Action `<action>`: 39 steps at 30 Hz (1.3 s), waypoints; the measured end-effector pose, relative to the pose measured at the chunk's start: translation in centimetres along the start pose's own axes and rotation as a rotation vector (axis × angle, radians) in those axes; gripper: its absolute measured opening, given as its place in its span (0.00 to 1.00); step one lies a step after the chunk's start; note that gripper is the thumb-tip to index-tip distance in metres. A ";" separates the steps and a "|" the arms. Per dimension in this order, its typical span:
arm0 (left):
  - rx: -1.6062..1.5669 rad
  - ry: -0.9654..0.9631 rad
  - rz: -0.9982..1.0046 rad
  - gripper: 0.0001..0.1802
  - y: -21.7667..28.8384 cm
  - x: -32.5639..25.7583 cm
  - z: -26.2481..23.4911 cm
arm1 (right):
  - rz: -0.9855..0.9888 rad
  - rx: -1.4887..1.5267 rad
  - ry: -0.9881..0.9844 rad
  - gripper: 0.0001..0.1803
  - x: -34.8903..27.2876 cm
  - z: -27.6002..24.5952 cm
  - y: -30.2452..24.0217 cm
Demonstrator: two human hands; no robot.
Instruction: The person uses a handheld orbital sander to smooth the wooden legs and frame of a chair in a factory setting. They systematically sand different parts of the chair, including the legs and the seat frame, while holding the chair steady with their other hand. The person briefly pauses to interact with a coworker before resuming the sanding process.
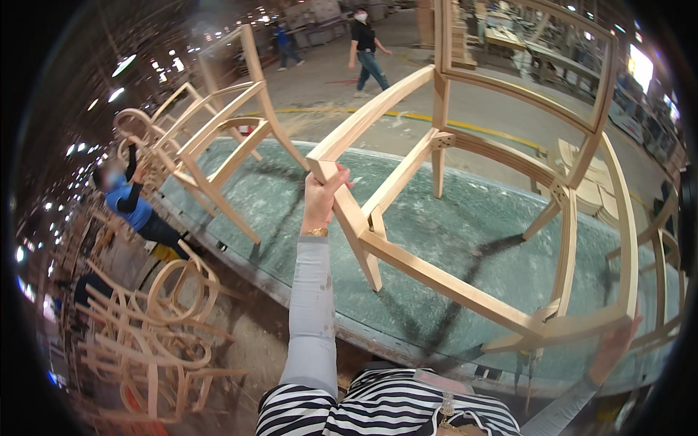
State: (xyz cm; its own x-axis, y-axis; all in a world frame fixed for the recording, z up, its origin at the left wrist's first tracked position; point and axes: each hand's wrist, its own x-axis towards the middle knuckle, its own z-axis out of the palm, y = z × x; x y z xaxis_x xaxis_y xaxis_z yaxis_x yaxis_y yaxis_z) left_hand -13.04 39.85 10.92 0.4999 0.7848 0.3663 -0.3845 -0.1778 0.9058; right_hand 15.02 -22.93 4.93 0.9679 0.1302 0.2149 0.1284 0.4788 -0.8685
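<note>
A bare wooden armchair frame (451,283), with open seat and back, stands in front of me on a long green-topped table (407,251). My left hand (322,200) is closed around the top of its front left post, just under the end of the armrest. At the front end of the right armrest is my right hand (614,349), against the wood. It is blurred, and the armrest partly hides its fingers.
Another chair frame (218,149) stands farther left on the table, and more frames (658,240) are at the right edge. Chair parts (149,341) are piled on the floor at left. A person in a blue vest (131,207) works beyond the table's left end; another person (367,51) walks behind.
</note>
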 end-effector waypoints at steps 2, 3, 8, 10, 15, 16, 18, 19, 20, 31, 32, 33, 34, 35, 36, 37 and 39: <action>-0.005 0.035 0.036 0.08 0.0 -0.2 -0.4 | -0.138 -0.111 0.118 0.32 -2.1 8.3 -4.0; -0.008 0.050 0.036 0.08 -0.2 0.1 0.0 | -0.166 -0.141 0.137 0.32 -2.5 9.1 -4.4; -0.012 0.119 0.068 0.08 -0.3 0.1 1.1 | -0.219 -0.066 0.231 0.35 -3.3 10.7 -3.1; -0.018 0.130 0.087 0.07 -0.2 0.3 1.5 | -0.234 -0.032 0.209 0.35 -3.7 10.6 -2.9; -0.008 0.115 0.096 0.06 -0.1 0.1 1.0 | -0.301 -0.401 0.307 0.34 -4.2 15.0 -2.0; -0.003 0.109 0.101 0.06 -0.2 0.2 0.8 | -0.307 -0.393 0.332 0.34 -4.3 15.4 -2.0; 0.004 0.105 0.115 0.06 -0.2 0.2 1.0 | -0.323 -0.377 0.391 0.32 -4.6 15.7 -1.8; 0.018 0.092 0.122 0.06 -0.2 0.4 1.1 | -0.340 -0.375 0.423 0.32 -4.4 15.8 -1.7; 0.035 0.078 0.119 0.06 -0.3 0.3 0.9 | -0.349 -0.381 0.456 0.31 -4.5 15.7 -1.6; 0.043 0.145 0.088 0.07 -0.2 -0.2 1.3 | -0.388 -0.404 0.570 0.25 -4.4 16.2 -1.5; 0.033 0.146 0.085 0.07 -0.1 -0.2 1.1 | -0.381 -0.374 0.599 0.24 -4.2 15.9 -1.3; 0.023 0.147 0.082 0.06 0.0 -0.2 1.1 | -0.374 -0.344 0.627 0.23 -4.1 15.6 -1.2; 0.014 0.153 0.076 0.06 0.0 -0.3 1.3 | -0.386 -0.317 0.644 0.23 -4.1 15.3 -1.3; 0.026 0.161 0.083 0.06 0.1 -0.3 1.4 | -0.396 -0.280 0.659 0.23 -4.1 16.0 -1.3; 0.036 0.168 0.090 0.06 0.2 -0.3 1.7 | -0.406 -0.243 0.676 0.22 -4.0 16.3 -1.2; 0.046 0.173 0.097 0.06 0.3 -0.2 1.7 | -0.380 -0.236 0.601 0.23 -4.0 15.4 -1.0; 0.015 0.224 0.076 0.06 0.3 -0.1 1.7 | -0.369 -0.232 0.470 0.24 -4.5 13.6 -1.6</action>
State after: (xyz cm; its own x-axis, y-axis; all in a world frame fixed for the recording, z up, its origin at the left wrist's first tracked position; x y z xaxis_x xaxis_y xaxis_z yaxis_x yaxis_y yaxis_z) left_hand -11.89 38.70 11.47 0.2843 0.8807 0.3789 -0.4019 -0.2493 0.8811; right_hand 7.51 -12.46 11.38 0.8359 -0.4272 0.3446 0.4633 0.2125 -0.8604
